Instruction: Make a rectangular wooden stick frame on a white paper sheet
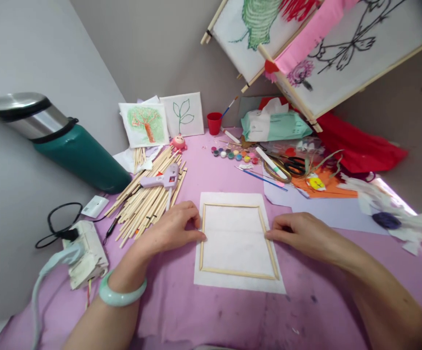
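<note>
A square frame of thin wooden sticks [238, 274] lies on a sheet of white paper [238, 243] in front of me. The paper reaches past the sticks on all sides. My left hand [176, 226] grips the frame's left side, thumb on the stick and fingers curled beside it. Opposite, my right hand [300, 232] pinches the right side between thumb and curled fingers. A pale green bangle [122, 294] circles my left wrist.
Left of the paper lies a pile of wooden sticks [148, 209] with a glue gun [165, 179] on top. A power strip [87, 257] and a green bottle [83, 150] stand farther left. Paint pots [238, 155], scissors [296, 165] and wipes [274, 125] lie behind. Framed drawings [356, 58] hang upper right.
</note>
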Action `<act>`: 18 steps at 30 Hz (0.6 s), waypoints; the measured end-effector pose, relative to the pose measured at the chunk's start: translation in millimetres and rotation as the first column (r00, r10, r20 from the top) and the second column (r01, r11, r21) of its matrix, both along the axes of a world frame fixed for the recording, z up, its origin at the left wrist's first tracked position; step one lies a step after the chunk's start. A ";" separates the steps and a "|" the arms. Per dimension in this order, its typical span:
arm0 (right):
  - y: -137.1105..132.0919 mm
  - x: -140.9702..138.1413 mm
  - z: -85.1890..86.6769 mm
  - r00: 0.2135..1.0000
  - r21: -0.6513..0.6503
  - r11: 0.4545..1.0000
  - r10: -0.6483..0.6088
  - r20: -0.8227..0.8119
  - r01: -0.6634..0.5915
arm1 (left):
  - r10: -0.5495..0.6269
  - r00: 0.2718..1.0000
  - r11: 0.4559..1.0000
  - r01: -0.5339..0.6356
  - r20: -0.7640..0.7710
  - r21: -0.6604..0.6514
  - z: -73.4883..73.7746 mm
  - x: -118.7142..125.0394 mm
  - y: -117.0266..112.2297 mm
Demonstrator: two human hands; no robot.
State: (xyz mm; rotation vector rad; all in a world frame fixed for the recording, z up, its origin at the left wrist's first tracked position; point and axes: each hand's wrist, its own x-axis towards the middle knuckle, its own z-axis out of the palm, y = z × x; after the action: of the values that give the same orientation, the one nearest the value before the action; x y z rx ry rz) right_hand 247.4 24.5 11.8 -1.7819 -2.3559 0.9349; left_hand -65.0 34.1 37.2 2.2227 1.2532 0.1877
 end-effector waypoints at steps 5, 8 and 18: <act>1.7 0.5 2.8 0.998 -0.004 1.000 -0.026 -0.064 0.026 | -0.001 0.999 1.000 0.001 0.046 0.000 0.4 -0.9 0.4; 3.6 -0.2 7.1 0.988 0.048 0.992 -0.115 -0.101 0.120 | 0.052 0.995 0.999 -0.052 0.082 -0.005 -0.9 -1.2 0.8; 9.7 1.2 3.1 0.930 0.268 0.891 -0.356 -0.088 0.366 | 0.305 0.924 0.917 -0.350 0.229 0.191 0.4 -1.7 2.9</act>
State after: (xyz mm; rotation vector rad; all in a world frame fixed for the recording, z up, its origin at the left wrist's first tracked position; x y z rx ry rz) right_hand 248.6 34.1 14.8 -1.9628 -1.9140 0.5459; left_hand -66.7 37.0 37.6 2.0979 1.5528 0.6979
